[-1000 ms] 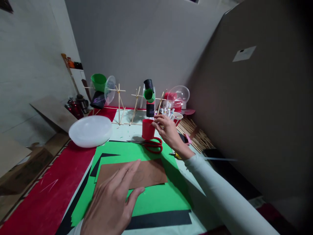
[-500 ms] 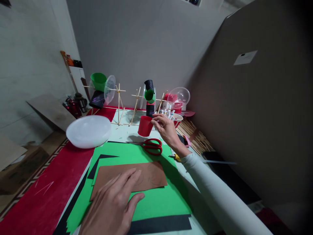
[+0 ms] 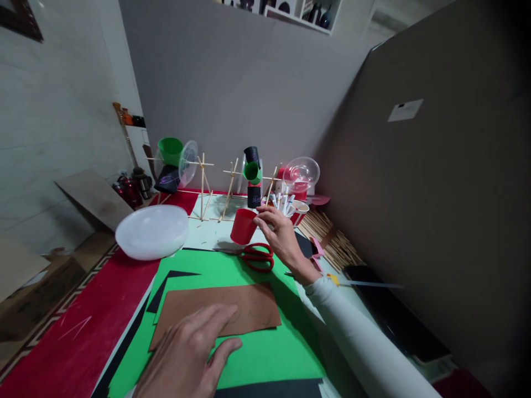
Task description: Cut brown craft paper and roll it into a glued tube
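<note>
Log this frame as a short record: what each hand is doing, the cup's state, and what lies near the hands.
right hand: pinches the rim of the red cup
red cup: lifted and tilted, above the scissors
left hand: flat, fingers spread, pressing on the brown sheet
brown sheet: lies on the green paper
scissors: red handles, lying on the green paper's far edge
white bowl: upside down, left of the cup
stick frames: behind the cup, carrying green and black cups

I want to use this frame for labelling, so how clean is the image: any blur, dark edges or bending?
Head view: the left hand at the bottom edge is slightly soft; the right hand and red cup are sharp; the right corners darken; wall lines lean from wide-angle distortion.
</note>
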The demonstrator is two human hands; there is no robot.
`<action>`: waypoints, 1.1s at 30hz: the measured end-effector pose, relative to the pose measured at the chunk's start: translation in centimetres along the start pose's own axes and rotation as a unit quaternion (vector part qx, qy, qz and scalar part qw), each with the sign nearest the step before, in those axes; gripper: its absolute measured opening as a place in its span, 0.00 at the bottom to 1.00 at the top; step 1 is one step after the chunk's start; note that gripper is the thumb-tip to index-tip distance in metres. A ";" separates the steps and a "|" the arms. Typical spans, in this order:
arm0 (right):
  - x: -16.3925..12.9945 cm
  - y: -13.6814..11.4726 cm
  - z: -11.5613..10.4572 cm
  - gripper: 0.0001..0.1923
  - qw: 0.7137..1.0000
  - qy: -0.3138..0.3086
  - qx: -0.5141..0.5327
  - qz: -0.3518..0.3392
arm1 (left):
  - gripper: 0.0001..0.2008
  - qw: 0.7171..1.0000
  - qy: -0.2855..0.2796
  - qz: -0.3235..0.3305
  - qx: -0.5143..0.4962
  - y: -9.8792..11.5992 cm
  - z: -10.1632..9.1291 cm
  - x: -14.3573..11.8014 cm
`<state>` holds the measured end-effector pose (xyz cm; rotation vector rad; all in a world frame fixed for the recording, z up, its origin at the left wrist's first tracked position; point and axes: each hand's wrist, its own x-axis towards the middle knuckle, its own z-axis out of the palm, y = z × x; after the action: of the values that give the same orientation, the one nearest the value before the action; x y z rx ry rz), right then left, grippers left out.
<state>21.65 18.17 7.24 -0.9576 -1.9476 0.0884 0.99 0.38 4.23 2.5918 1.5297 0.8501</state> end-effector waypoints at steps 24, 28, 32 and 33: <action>-0.2 1.9 -1.2 0.07 0.997 -0.008 0.012 0.072 | 0.14 0.994 -0.031 -0.076 -0.067 -1.3 -1.5 0.3; -1.5 -1.7 -4.0 0.07 0.985 -0.020 0.124 0.118 | 0.14 0.985 -0.004 -0.170 0.027 -3.8 -2.9 -0.1; -3.8 -4.9 -4.5 0.10 0.946 -0.124 0.242 0.178 | 0.18 0.959 -0.102 -0.236 0.117 -4.7 -3.5 -0.8; -4.4 -5.5 -4.2 0.10 0.933 -0.158 0.263 0.187 | 0.19 0.955 -0.115 -0.243 0.124 -4.7 -3.4 -0.8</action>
<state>22.82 10.22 8.80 -0.9699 -1.8467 0.9867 -4.67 1.25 5.48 2.1775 2.1683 0.3132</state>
